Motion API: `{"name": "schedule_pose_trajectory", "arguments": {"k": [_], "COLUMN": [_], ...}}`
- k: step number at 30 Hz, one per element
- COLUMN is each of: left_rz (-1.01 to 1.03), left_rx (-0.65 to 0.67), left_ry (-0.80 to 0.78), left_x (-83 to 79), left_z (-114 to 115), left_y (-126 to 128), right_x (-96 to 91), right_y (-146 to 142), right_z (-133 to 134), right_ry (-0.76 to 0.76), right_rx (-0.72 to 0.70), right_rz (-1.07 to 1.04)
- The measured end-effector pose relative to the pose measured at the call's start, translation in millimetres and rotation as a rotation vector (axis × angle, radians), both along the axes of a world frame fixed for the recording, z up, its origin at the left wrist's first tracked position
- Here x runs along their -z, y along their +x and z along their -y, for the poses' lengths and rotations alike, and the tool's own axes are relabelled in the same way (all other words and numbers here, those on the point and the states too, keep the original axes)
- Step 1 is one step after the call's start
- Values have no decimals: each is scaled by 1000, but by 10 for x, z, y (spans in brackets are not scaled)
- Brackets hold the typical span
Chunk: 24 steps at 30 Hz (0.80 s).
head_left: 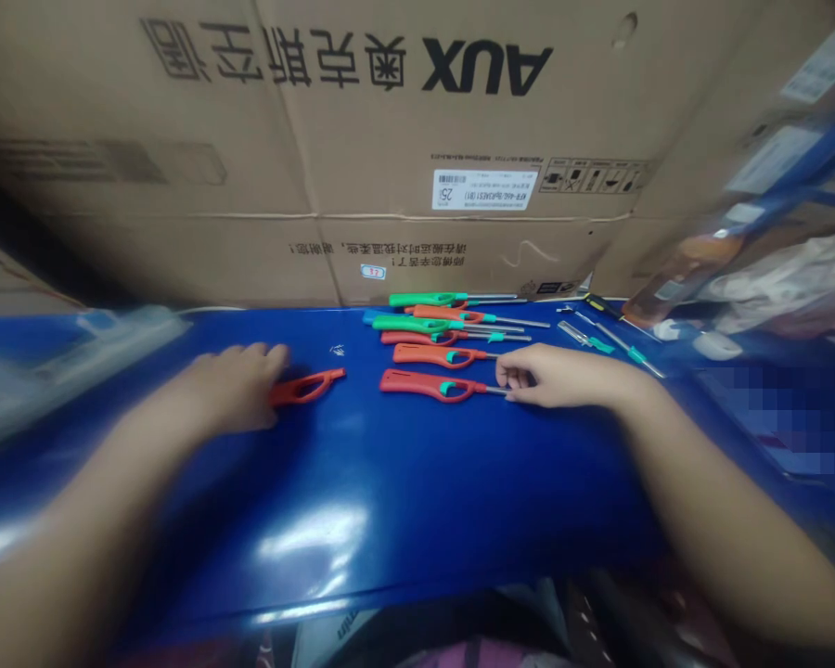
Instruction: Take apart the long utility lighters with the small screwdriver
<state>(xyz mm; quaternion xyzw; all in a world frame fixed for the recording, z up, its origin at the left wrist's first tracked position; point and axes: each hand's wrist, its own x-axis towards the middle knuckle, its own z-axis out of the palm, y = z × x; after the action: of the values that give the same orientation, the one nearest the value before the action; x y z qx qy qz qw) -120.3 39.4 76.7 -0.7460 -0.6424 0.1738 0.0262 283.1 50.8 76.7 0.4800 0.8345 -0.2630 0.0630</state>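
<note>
My left hand (240,385) is closed around a red lighter handle (310,387), its trigger loop sticking out to the right with no metal tube visible on it. To the right, my right hand (539,376) has curled fingers pinching the metal tube tip of a red gas lighter (424,383) that lies on the blue table (417,520). Just behind that one is an orange gas lighter (431,354), its tube end hidden by my right hand. Farther back, several more lighters lie side by side, among them a green lighter (410,325).
Small metal bits (338,350) lie left of the lighters. Loose metal tubes (630,348) with teal parts and a yellow-black screwdriver (602,306) are at the back right. A large cardboard box (362,167) stands behind the table. Clear plastic packaging (132,343) is at left.
</note>
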Motion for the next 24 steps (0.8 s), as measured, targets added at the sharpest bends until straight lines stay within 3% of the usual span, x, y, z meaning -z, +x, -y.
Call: {"name": "schedule_pose_trajectory", "arguments": {"k": [2,5,7,10,13,17,24], "left_rz": [55,301,477,648,818,953,892], "left_rx": [121,449,547,609,612,618,629], "left_ry": [54,93,132,163,183,160,125], "left_x": [47,185,314,506,614,615,569], "left_z": [51,153,216,250,216,197,326], "left_y": [117,418,648,906,1000,1005,1080], "right_x": [-34,-47,-17,82,180,192,136], "right_y": [59,27,-87,-326,-514,-603,-628], "right_z": [-4,19,57,137,211,275,395], "right_ry": [2,85,178,275,281,257,309], "right_rx": [5,5,19,17,-30,-42,-76], "right_rz": [29,-40,-121,-142,-102,-109,14]}}
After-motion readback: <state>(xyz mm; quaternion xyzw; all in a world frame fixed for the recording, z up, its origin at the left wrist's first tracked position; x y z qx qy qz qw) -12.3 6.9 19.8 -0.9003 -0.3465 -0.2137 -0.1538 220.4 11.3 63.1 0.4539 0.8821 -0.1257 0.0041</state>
